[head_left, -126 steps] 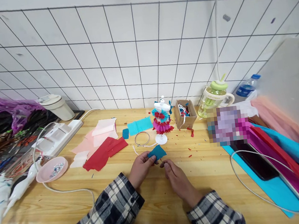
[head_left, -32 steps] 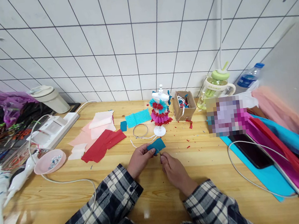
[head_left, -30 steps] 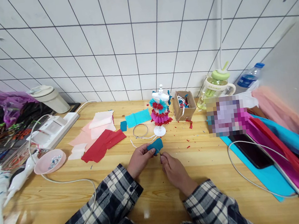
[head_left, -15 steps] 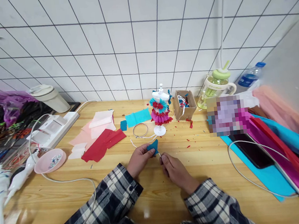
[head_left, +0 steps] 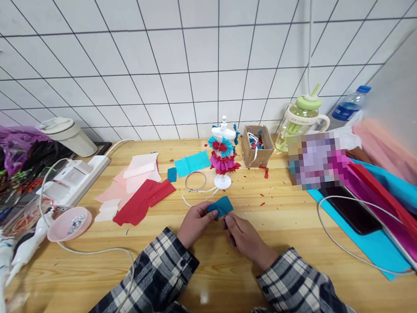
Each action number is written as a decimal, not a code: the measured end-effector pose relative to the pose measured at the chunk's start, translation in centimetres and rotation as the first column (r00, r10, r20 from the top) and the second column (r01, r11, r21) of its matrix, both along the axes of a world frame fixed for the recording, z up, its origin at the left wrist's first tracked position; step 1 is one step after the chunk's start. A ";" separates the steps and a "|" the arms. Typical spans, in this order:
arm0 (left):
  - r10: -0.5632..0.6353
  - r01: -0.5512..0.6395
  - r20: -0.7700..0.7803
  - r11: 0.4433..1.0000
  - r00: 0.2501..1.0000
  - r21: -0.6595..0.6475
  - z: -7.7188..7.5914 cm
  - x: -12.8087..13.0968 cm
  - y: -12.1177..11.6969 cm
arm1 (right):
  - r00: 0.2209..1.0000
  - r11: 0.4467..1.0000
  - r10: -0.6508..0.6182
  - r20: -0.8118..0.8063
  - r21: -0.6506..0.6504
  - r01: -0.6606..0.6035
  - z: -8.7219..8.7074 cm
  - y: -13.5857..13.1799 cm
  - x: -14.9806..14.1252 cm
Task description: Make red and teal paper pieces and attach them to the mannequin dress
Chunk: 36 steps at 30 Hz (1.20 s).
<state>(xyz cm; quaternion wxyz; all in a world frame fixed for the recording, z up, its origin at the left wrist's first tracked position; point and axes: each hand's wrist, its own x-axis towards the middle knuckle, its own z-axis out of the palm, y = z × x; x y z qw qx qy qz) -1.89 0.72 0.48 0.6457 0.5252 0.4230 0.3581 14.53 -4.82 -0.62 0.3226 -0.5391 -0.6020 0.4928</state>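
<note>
Near the middle of the table, my left hand (head_left: 198, 223) pinches a small piece of teal crepe paper (head_left: 224, 205) between thumb and fingers. My right hand (head_left: 245, 236) is closed around what look like small scissors (head_left: 222, 215); their thin metal blade lies against the paper, and most of the handle is hidden in the fist. Behind the hands stands a small white mannequin (head_left: 222, 134) on a round base, dressed in a magenta and red ruffled skirt (head_left: 224, 163) with a turquoise and red paper flower on its front.
Turquoise paper (head_left: 193, 163), red paper (head_left: 144, 201), pink sheets (head_left: 135, 172) and a wire ring (head_left: 195, 181) lie left of the mannequin. A cardboard box (head_left: 259, 155) of scraps stands right. A pink bead dish (head_left: 70, 232), power strip (head_left: 83, 178), lidded pitcher (head_left: 298, 121) and phone (head_left: 352, 210) surround the workspace.
The teal paper, earlier folded or turned to a narrow shape, now shows a wider flat face extending right over the blade. Both hands have stayed nearly in place.
</note>
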 end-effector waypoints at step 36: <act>0.059 -0.058 -0.053 0.998 0.997 0.020 0.0 0.2 0.1 | 1.000 1.000 -0.001 0.017 -0.027 0.002 -0.1 0.1 0.2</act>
